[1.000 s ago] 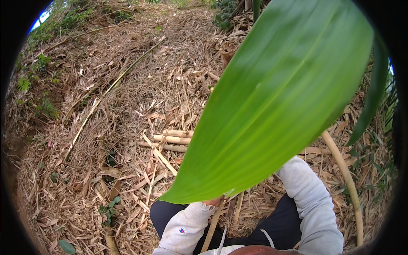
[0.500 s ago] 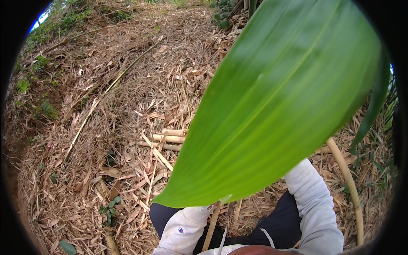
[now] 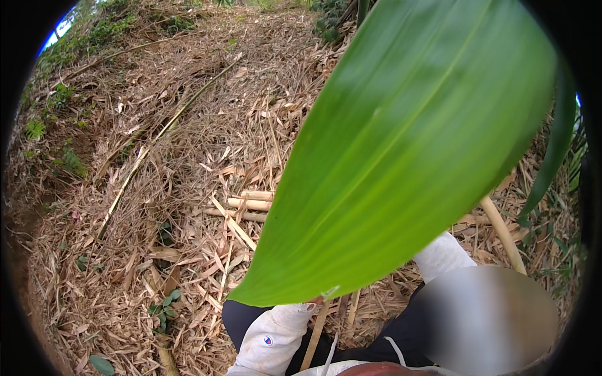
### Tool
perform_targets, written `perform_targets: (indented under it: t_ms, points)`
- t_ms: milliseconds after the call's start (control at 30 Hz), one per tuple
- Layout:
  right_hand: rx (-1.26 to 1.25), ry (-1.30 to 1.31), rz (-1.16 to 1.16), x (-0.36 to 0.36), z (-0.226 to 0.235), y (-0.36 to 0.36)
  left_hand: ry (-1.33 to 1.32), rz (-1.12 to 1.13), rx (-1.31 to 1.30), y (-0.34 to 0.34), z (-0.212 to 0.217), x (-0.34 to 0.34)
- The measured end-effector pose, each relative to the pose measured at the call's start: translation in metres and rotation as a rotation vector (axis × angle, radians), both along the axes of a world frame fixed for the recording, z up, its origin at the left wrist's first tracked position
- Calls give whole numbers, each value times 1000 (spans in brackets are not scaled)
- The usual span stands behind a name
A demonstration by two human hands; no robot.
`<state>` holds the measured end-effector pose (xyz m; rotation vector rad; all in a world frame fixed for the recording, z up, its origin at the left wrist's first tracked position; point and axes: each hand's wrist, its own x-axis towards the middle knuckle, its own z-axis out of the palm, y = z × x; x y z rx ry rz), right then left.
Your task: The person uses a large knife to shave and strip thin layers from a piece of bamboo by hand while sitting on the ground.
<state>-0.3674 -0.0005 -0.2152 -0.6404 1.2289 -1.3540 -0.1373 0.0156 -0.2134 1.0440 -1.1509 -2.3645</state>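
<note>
Dry straw ground [image 3: 157, 188], cut stalks [image 3: 248, 203] mid-patch. Big green leaf [image 3: 401, 156] hiding both hands; fingers impossible to tell.

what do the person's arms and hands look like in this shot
Both arms wear long white sweatshirt sleeves. The left sleeve has a ribbed cuff and a small round emblem; the right sleeve is plain where it shows. A white drawstring hangs at the chest. A big green leaf hides both hands, so no gloves or bare fingers show.
</note>
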Motion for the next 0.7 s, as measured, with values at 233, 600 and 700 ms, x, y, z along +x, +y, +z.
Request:
perform_targets:
  t_ms: [233, 600, 700]
  points:
    - [-6, -24, 1, 3, -9, 1, 9, -16, -17, -1, -12, 6]
    - [-36, 56, -125, 9, -7, 2, -211, 59, -965, 7, -44, -3]
    - [-4, 39, -140, 18, 2, 3, -140, 54, -490, 9, -12, 0]
